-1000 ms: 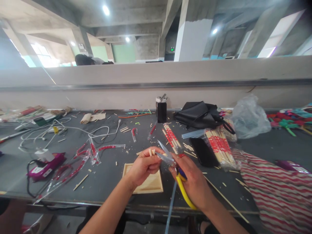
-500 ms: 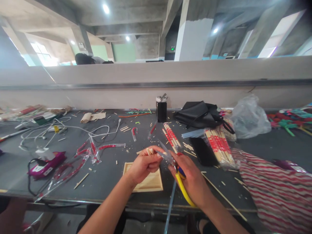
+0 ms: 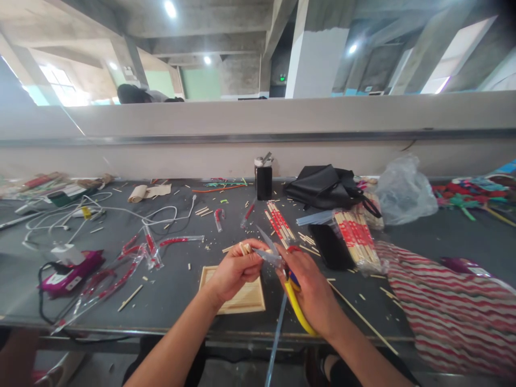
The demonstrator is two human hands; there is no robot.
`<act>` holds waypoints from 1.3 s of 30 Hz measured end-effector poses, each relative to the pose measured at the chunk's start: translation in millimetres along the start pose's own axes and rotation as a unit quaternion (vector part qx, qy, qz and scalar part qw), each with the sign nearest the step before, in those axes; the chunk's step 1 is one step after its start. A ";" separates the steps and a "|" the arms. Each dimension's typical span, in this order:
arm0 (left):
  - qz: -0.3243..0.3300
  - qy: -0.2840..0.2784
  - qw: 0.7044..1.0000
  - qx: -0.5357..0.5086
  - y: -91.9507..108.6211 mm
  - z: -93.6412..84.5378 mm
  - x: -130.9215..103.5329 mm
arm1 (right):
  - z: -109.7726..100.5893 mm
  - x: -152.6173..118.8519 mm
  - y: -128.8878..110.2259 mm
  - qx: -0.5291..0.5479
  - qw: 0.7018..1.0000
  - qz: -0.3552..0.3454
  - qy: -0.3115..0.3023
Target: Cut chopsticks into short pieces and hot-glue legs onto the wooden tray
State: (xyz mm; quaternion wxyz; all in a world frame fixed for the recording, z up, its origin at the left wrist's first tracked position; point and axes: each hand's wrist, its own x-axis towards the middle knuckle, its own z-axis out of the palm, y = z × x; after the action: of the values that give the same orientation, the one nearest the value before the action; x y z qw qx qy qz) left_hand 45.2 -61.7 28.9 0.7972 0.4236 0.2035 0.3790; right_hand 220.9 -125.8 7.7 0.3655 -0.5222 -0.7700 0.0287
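My left hand (image 3: 237, 273) is closed around short pale wooden sticks (image 3: 244, 249), whose ends poke out above the fingers. My right hand (image 3: 308, 285) holds scissors (image 3: 299, 308) with yellow, red and blue on the handles. The scissor blades are spread apart and point left, the lower one close to the left fingertips. Beneath my left hand lies a square wooden stick panel (image 3: 245, 303) with a raised border, partly covered by the hand. A translucent bluish strip (image 3: 277, 341) hangs over the table's front edge below the scissors.
Bundled red-banded sticks (image 3: 279, 223), a black phone (image 3: 330, 247) and a packet of sticks (image 3: 357, 242) lie right. Striped cloth (image 3: 439, 306) covers the right edge. Left are a purple power strip (image 3: 72, 272), cables and red-filled plastic tubes (image 3: 151, 250). A black bottle (image 3: 264, 181) stands behind.
The scissor blades have spread wider. The whole view has shifted slightly, with the table's things now a little further left. Both hands keep their holds.
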 end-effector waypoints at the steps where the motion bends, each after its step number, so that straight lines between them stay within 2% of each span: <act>1: 0.000 0.000 1.000 0.000 0.4 0.2 -0.2 | -0.5 0.1 -0.1 -0.002 1.000 0.001 -0.002; 7: 0.007 -0.002 1.000 0.011 4.0 2.5 -1.2 | -2.2 1.7 -0.2 0.014 1.000 0.012 -0.018; 14: 0.021 -0.010 0.999 0.024 3.5 -0.6 -2.2 | 2.9 -0.5 5.1 0.015 1.000 -0.009 0.012; 16: 0.017 -0.012 1.000 0.022 3.2 0.0 -2.3 | 5.3 -0.8 7.3 0.021 0.999 -0.017 0.031; 22: 0.021 -0.028 0.999 0.011 1.9 -0.6 -0.2 | 9.7 2.7 15.8 -0.018 0.990 -0.003 0.142; 26: 0.025 -0.032 0.999 0.025 4.0 -3.5 0.2 | 7.3 3.5 14.2 -0.017 0.994 -0.018 0.106; 30: 0.024 -0.042 0.999 -0.005 6.3 -5.5 -0.2 | 5.1 1.8 8.5 -0.008 0.997 -0.038 0.072; 39: 0.015 -0.046 0.999 0.010 5.0 -9.8 -0.9 | 3.7 2.5 3.9 -0.002 0.999 -0.034 0.021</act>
State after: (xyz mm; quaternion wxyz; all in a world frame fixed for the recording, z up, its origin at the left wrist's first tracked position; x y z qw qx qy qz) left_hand 36.2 -55.5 27.6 0.7954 0.4518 0.1645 0.3690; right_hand 221.3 -120.7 4.7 0.3810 -0.4971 -0.7795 0.0035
